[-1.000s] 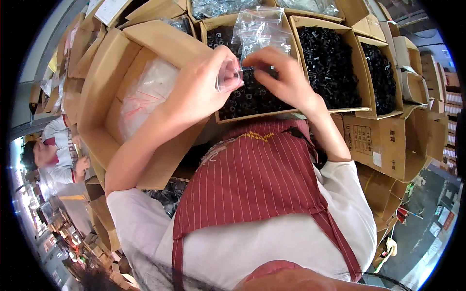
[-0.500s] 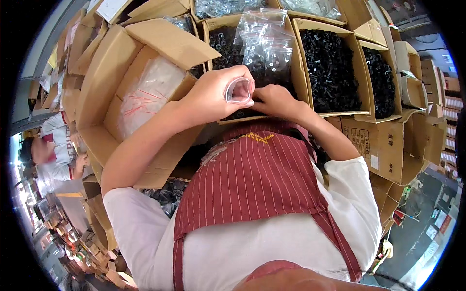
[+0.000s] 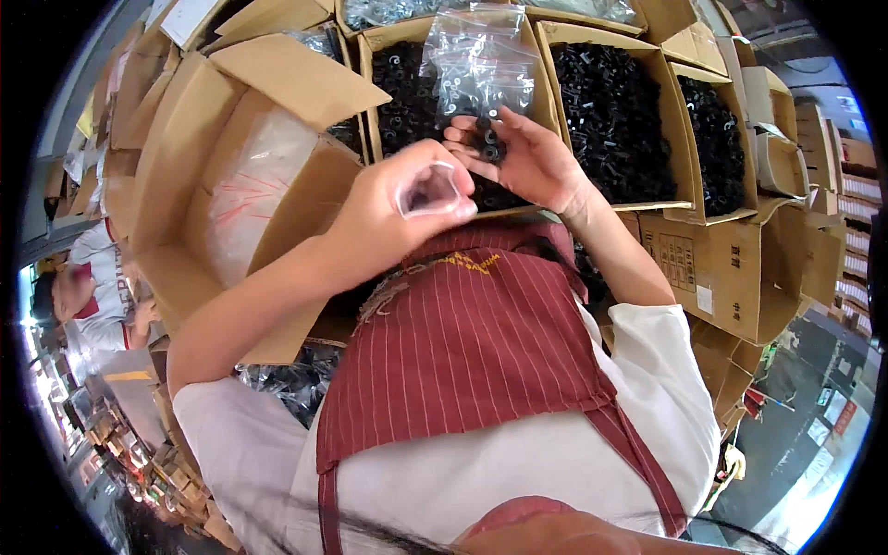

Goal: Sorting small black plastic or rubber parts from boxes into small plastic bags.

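My left hand (image 3: pixel 381 205) is closed around a small clear plastic bag (image 3: pixel 431 189), whose round mouth gapes toward me. My right hand (image 3: pixel 548 170) is turned palm up, fingers spread and slightly curled. Several small black ring-shaped parts (image 3: pixel 487 141) lie on its fingers. Both hands are above the near side of a cardboard box of black parts (image 3: pixel 402 81). Clear zip bags (image 3: pixel 481 67) with small rings in them lie on that box's contents, just beyond my right fingertips.
Boxes of black parts (image 3: pixel 618 125) stand to the right. On the left, an open carton (image 3: pixel 166 176) holds a clear plastic bag with red lines (image 3: pixel 254 199). Another person (image 3: pixel 97 287) is at the far left. A closed-sided carton (image 3: pixel 708 273) sits lower right.
My right hand has drawn away from the bag's side and turned palm up, showing black rings on its fingers. My left hand has shifted slightly left and nearer with the bag.
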{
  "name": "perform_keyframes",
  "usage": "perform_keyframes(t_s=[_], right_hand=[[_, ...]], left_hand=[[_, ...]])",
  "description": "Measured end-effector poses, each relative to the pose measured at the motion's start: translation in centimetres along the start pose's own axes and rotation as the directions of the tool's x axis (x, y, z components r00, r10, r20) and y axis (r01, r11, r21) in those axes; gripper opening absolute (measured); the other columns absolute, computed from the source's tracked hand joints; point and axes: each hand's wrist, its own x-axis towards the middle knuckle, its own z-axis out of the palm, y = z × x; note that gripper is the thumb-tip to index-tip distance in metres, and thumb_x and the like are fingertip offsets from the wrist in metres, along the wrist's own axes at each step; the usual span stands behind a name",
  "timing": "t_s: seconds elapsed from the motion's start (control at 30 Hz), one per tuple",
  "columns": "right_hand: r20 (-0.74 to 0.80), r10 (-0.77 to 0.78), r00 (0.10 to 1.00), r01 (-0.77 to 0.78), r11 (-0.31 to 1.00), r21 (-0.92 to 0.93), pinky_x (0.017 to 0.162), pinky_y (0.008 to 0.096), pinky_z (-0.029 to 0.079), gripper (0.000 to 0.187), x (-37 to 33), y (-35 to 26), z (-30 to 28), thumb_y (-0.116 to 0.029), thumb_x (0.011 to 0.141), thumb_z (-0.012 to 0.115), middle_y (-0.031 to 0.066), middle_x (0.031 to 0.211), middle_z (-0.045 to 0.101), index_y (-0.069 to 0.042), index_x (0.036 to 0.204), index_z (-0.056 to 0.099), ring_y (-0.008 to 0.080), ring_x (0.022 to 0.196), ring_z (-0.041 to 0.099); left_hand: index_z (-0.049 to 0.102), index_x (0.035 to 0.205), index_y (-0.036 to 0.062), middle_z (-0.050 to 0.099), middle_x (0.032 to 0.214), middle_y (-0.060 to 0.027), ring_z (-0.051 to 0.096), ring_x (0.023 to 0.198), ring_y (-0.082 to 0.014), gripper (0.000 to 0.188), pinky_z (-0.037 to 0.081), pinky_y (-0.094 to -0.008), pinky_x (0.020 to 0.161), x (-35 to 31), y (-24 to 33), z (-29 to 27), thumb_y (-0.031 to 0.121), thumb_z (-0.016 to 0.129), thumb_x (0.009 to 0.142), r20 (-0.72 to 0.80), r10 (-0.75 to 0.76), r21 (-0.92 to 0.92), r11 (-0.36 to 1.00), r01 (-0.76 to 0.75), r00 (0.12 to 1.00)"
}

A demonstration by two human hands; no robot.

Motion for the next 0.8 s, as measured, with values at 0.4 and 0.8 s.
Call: perform_keyframes(t_s=[0.4,0.8], right_hand=[[0.127,0.02,0.992,-0.005,0.993,-0.12,0.118,0.0414,0.038,0.051,-2.8,0.2,2.6,-0.021,0.101,0.05,0.0276,0.139,0.053,0.013,0.139,0.044,0.0353,0.132,0.051],[0.153,0.038,0.988,0.003,0.966,-0.259,0.117,0.0404,0.039,0.062,-3.0,0.4,2.6,0.005,0.079,0.049,0.0286,0.141,0.051,0.015,0.14,0.043,0.0354,0.131,0.053]], left_hand=[[0.062,0.108,0.0002,0.064,0.099,-0.0036,0.064,0.095,-0.0124,0.017,0.051,-0.0275,0.088,2.0,-1.4,-2.9,0.005,0.069,0.093,-0.201,0.064,-0.241,0.964,-0.113,0.978],[0.063,0.107,0.0021,0.06,0.092,0.0019,0.056,0.086,-0.0048,0.016,0.046,-0.0216,0.08,2.0,-1.8,-3.1,0.006,0.069,0.093,-0.206,0.07,-0.239,0.964,-0.12,0.976]])
